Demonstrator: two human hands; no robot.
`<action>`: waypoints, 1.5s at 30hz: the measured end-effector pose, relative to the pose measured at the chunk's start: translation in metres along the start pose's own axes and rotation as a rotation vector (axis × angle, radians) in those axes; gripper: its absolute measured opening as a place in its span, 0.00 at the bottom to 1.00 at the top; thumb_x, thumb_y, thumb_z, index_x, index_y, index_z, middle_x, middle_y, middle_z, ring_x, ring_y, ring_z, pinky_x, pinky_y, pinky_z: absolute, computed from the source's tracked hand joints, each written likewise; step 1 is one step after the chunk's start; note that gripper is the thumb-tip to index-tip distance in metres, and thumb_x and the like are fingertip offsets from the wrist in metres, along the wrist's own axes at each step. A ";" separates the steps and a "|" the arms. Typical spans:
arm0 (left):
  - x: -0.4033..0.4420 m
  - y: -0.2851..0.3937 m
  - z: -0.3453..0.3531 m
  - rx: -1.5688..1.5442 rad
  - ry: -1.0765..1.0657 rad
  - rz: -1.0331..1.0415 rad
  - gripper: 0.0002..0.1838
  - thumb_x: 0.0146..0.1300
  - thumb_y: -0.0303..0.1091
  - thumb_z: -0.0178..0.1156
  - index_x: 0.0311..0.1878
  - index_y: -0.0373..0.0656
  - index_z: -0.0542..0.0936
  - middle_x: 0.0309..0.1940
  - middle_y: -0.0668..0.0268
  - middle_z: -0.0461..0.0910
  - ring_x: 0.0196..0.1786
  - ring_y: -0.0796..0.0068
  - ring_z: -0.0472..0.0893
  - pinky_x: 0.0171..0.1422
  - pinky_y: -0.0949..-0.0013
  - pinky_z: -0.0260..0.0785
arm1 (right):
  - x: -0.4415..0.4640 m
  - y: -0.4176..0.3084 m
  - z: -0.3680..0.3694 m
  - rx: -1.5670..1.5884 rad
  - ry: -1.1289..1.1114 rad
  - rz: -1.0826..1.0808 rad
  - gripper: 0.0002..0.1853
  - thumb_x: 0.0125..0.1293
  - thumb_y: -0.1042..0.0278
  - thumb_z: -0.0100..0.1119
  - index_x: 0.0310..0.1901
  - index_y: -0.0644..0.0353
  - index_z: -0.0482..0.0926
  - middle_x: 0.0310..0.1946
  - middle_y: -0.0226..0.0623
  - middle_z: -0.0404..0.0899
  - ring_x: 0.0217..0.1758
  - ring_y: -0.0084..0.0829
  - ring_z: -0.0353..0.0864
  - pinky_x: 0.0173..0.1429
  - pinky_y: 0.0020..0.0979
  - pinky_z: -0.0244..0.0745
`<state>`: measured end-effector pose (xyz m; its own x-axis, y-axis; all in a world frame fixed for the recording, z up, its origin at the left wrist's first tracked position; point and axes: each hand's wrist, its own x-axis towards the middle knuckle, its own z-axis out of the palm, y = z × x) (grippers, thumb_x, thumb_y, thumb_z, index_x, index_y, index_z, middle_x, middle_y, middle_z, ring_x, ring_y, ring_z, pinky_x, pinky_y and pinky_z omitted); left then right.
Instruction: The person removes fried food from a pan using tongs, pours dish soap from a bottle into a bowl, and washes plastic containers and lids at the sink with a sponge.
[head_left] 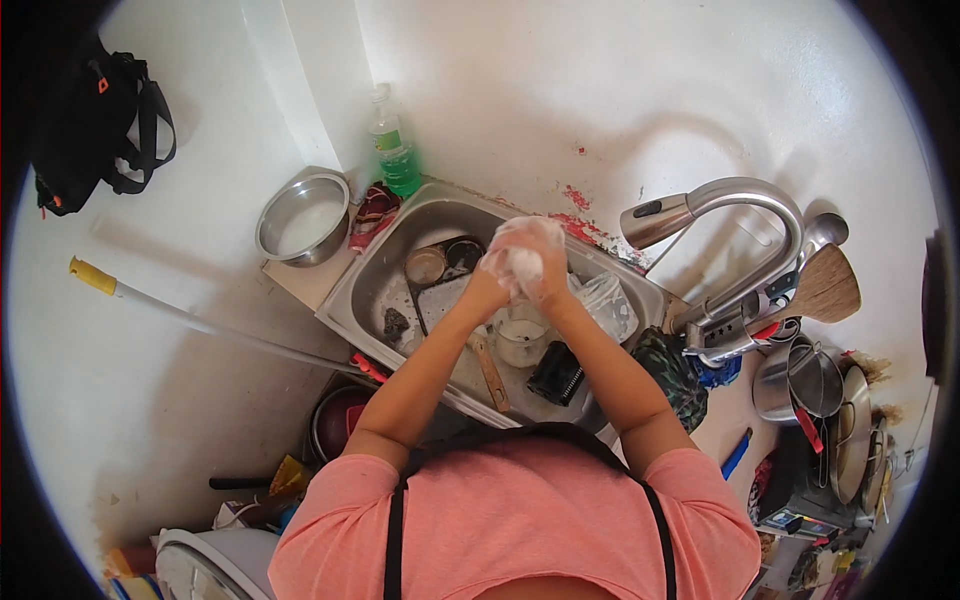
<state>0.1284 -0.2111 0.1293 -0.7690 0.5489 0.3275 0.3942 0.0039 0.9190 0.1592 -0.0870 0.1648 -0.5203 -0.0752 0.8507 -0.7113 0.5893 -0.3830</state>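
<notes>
Both of my hands are together over the metal sink (388, 235), covered in white suds. My left hand (507, 262) and my right hand (545, 262) close around something whitish and foamy that I cannot make out. Below them in the sink are a glass jar (521, 342), a wooden-handled tool (490, 375), a black ridged item (556, 374) and a clear plastic item (608, 305). A dark scrubber (396, 322) lies at the sink's left side, near a round brownish cup (425, 265).
A steel bowl (303, 219) and a bottle of green liquid (394, 150) stand left of the sink. The faucet (745, 195) arches over from the right, beside a utensil holder (720, 335). Pots (778, 385) are farther right. A yellow-tipped pole (200, 325) leans at the left.
</notes>
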 end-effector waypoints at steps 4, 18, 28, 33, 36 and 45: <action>0.012 -0.004 0.002 0.651 0.105 0.671 0.17 0.54 0.29 0.59 0.49 0.39 0.74 0.42 0.53 0.76 0.42 0.52 0.78 0.38 0.59 0.75 | -0.007 0.026 -0.001 -0.036 0.131 0.276 0.12 0.55 0.56 0.55 0.29 0.56 0.77 0.30 0.38 0.77 0.36 0.41 0.75 0.43 0.36 0.67; 0.005 -0.008 0.002 0.376 0.231 0.593 0.13 0.59 0.31 0.56 0.47 0.36 0.75 0.42 0.54 0.78 0.36 0.52 0.78 0.40 0.61 0.73 | -0.026 0.077 0.010 -0.272 0.058 0.276 0.10 0.47 0.63 0.59 0.32 0.56 0.74 0.31 0.40 0.76 0.35 0.44 0.76 0.39 0.37 0.72; 0.011 0.022 -0.005 0.681 0.152 0.772 0.16 0.52 0.36 0.65 0.43 0.42 0.77 0.40 0.53 0.80 0.41 0.55 0.80 0.42 0.60 0.74 | 0.015 0.013 -0.003 0.137 0.149 0.492 0.06 0.54 0.67 0.53 0.29 0.60 0.74 0.29 0.36 0.76 0.33 0.36 0.76 0.39 0.32 0.71; 0.008 0.007 0.013 0.659 0.334 0.838 0.12 0.53 0.28 0.64 0.41 0.43 0.77 0.41 0.54 0.80 0.39 0.55 0.81 0.35 0.62 0.77 | 0.004 0.031 0.001 -0.059 0.338 0.225 0.07 0.58 0.68 0.50 0.27 0.61 0.71 0.28 0.34 0.74 0.29 0.29 0.74 0.36 0.28 0.70; 0.006 0.008 0.022 0.650 0.381 0.872 0.10 0.55 0.25 0.61 0.42 0.42 0.78 0.42 0.54 0.80 0.36 0.56 0.82 0.33 0.64 0.77 | -0.008 0.048 0.004 0.232 0.560 0.392 0.06 0.58 0.67 0.50 0.29 0.59 0.71 0.28 0.34 0.74 0.27 0.30 0.74 0.33 0.30 0.71; -0.005 0.017 0.036 0.418 0.233 0.771 0.17 0.57 0.32 0.60 0.48 0.34 0.77 0.46 0.52 0.79 0.47 0.51 0.80 0.53 0.59 0.73 | -0.011 0.011 0.005 1.450 0.649 1.156 0.10 0.60 0.59 0.51 0.34 0.57 0.72 0.28 0.35 0.73 0.34 0.36 0.77 0.36 0.36 0.75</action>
<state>0.1570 -0.1842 0.1349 -0.2801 0.3424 0.8968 0.9576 0.0334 0.2863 0.1547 -0.0837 0.1495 -0.9586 0.2538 -0.1292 -0.1768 -0.8861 -0.4285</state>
